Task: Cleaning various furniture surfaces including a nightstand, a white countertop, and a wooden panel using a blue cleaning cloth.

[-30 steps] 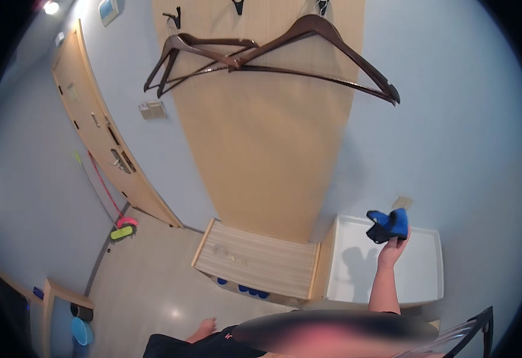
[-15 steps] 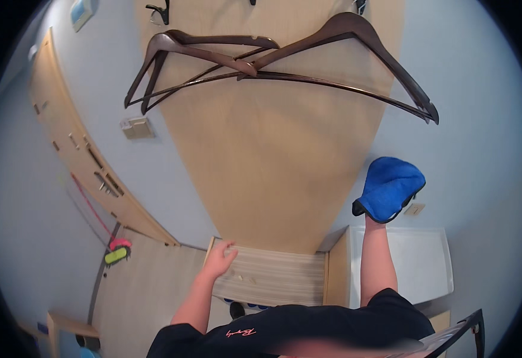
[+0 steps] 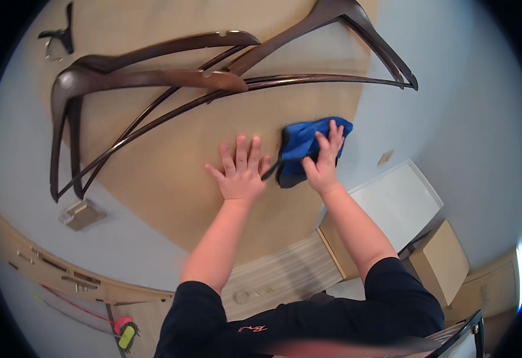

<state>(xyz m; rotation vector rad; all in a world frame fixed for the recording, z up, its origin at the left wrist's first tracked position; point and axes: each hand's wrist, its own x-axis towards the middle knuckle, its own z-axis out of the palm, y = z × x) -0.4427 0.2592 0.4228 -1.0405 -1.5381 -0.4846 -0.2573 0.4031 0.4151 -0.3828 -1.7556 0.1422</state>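
Observation:
My left hand [image 3: 241, 173] lies flat with spread fingers against a light wooden panel [image 3: 171, 185]. To its right, my right hand [image 3: 325, 164] presses a blue cloth [image 3: 299, 140] with dark edging onto the same panel. Its fingers bend a little over the cloth, and part of the cloth is hidden under them. One dark strip of the edging reaches to the left hand's thumb. Above both hands hang dark brown wooden hangers [image 3: 147, 80], overlapping each other, with bars that cross in front of the panel.
A black hook [image 3: 65, 36] is fixed at the upper left. Below the hangers is a wall switch [image 3: 83, 215]. A white-topped cabinet [image 3: 401, 200] and a cardboard-coloured box [image 3: 443, 262] stand at the right. At lower left are a wooden door [image 3: 52, 265] and a green-and-pink mop head [image 3: 126, 334].
Both hands have risen onto the panel, the left from low down. The right hand brought the blue cloth leftward from the right side. The view has turned and come nearer the hangers.

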